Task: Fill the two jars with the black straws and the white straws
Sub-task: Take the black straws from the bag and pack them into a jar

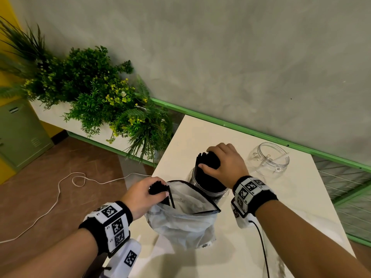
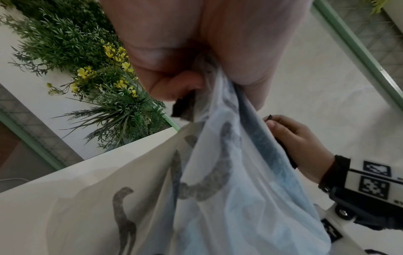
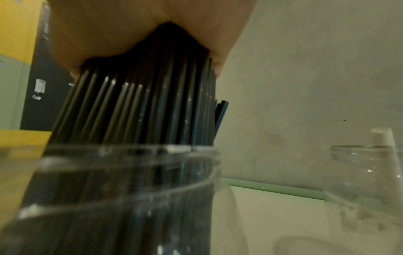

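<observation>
Soft, even indoor light; wrist views blurred, perhaps by motion.

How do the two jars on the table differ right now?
The near jar is packed with black straws that the right hand grips at the top; the far jar holds just one white straw and nobody touches it. The near jar looks dark through its wall, the far jar see-through. Both are clear, lidless and upright on the table.

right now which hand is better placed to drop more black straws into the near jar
Left. The left hand already grips a small bunch of black straws at the mouth of the plastic bag, right beside the near jar. The right hand is occupied, wrapped around the straws standing in that jar.
</observation>
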{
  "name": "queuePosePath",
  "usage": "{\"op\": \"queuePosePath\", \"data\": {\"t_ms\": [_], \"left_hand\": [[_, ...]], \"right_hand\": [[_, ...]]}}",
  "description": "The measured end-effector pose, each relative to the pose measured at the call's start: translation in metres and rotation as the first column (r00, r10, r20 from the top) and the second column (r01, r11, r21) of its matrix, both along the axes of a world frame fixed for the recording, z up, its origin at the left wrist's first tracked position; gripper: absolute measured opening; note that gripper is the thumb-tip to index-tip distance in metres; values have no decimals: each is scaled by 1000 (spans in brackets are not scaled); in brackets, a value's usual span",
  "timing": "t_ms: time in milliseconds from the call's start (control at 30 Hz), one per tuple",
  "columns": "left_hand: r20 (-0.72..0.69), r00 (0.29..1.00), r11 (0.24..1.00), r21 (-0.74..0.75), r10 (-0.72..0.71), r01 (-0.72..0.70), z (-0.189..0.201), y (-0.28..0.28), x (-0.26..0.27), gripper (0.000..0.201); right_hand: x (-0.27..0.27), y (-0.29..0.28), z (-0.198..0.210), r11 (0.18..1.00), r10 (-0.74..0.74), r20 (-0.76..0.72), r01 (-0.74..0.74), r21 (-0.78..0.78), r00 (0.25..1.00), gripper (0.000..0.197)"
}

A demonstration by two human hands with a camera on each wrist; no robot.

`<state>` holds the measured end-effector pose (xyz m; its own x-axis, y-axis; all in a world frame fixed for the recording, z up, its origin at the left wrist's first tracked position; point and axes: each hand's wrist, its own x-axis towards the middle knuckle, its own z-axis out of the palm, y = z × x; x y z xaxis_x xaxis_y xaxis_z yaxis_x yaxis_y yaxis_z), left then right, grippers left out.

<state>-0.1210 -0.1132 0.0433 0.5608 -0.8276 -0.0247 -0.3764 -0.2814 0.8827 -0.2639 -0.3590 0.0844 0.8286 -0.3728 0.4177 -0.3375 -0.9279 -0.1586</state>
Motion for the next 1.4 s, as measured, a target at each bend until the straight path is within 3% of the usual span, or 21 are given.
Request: {"op": "queuePosePath", "data": {"t_ms": [200,400,533,633,733,800,867,933,967,1000,1067,1133,1233,1400], "left_hand": [[-7,1000,1000,4,-14,14,-2,-1,1,16],[29,999,1000,-6,-19,19,-1,-1,1,14],[0,1000,1000,-20,-14,14,-2,-1,3,14],[-18,1000,1000,-19,-21,21,-3,-3,3,15],[-17,1000,999,-20,-26,26,-3,-5,2,18],[1,1000,1000,-9,-28,28,-4,-6,2,14],[11,1000,1000,-3,-27,27,-5,-5,3,13],[4,1000,1000,-5,-22,22,-6,-4,4,14],[1,1000,1000,-4,-20,20,-6,-4,4,14],[0,1000,1000,-1,-17,17,-6,-4,3,14],[-3,1000,1000,1,-16,16,-6,-3,3,14],[-10,1000,1000,-1,-21,21,-6,-3,2,14],[-11,1000,1000,-7,-25,25,-4,-4,1,24],[-48,998,999,-18,-50,49,-1,-2,2,19]], "right_hand": [[2,-5,-1,997,-78,-225,80,0,971,67],[-19,3,3,989,-117,-52,121,89,992,79],[-17,12,2,992,-123,-296,125,-12,947,84],[5,9,6,993,-104,-421,117,4,901,84],[21,7,4,999,-21,-475,33,18,880,68],[24,7,2,999,33,-400,-19,39,916,48],[20,7,0,988,92,-176,-67,142,980,38],[16,6,-1,973,73,54,-83,215,996,26],[14,6,-1,974,43,88,-61,216,995,20],[13,4,-2,982,18,58,-28,185,998,18],[13,1,-3,996,-23,-140,34,79,990,19],[14,1,-3,994,-50,-274,74,80,960,22],[13,3,0,989,-40,-241,74,132,970,21],[2,8,-1,960,227,-207,-183,210,952,36]]}}
